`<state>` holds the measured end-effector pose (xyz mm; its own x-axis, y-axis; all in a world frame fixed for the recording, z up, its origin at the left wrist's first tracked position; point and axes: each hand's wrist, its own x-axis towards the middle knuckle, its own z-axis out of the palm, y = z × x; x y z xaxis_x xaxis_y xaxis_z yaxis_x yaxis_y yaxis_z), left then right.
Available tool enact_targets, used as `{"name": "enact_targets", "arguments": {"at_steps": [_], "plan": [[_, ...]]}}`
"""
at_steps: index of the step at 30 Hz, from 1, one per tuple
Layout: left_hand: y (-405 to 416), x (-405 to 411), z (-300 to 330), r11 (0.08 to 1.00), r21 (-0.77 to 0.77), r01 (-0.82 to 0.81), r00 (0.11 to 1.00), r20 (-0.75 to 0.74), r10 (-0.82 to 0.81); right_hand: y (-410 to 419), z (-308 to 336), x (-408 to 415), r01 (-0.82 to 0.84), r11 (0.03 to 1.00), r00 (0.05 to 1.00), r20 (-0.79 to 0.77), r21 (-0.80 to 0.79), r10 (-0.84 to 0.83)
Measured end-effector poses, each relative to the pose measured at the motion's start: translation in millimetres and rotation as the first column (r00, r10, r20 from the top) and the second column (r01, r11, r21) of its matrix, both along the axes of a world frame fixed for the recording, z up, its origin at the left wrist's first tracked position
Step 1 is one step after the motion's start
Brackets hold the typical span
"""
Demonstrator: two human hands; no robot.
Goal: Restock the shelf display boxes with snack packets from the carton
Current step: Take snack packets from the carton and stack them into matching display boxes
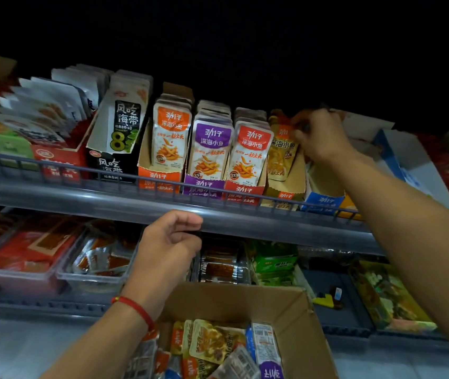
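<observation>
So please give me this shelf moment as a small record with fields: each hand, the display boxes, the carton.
right hand: right hand grips the top of the yellow packets in the yellow display box on the upper shelf
left hand: left hand holds nothing, fingers loosely curled, below the shelf edge
neighbour boxes: orange box, purple box, red box, all full of upright packets
carton: carton open below, loose mixed packets inside
</observation>
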<state>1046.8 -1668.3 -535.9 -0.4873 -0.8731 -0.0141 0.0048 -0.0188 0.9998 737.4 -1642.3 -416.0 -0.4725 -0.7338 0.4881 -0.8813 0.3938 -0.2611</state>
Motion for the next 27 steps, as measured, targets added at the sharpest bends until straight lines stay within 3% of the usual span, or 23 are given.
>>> {"name": "enact_targets", "arguments": {"at_steps": [13, 18, 23, 25, 27], "plan": [[-1, 1, -5, 0.997, -0.059, 0.043, 0.999, 0.032, -0.041, 3, -6, -5, -0.002, 0.999, 0.997, -0.079, -0.052, -0.002], [3, -1, -23, 0.978, -0.119, 0.171, 0.968, 0.207, -0.144, 42, -15, 17, -0.094, 0.984, 0.974, -0.220, -0.152, 0.059], [22, -6, -47, 0.896, -0.197, 0.397, 0.827, 0.501, -0.256, 102, -60, 61, -0.267, 0.944, 0.954, -0.192, -0.193, 0.230], [31, -9, -60, 0.835, -0.183, 0.519, 0.709, 0.638, -0.301, 122, -92, 76, -0.281, 0.949, 0.958, -0.104, -0.143, 0.268], [40, -11, -75, 0.724, -0.170, 0.669, 0.535, 0.786, -0.310, 138, -123, 88, -0.304, 0.952, 0.952, 0.006, -0.042, 0.305]]}}
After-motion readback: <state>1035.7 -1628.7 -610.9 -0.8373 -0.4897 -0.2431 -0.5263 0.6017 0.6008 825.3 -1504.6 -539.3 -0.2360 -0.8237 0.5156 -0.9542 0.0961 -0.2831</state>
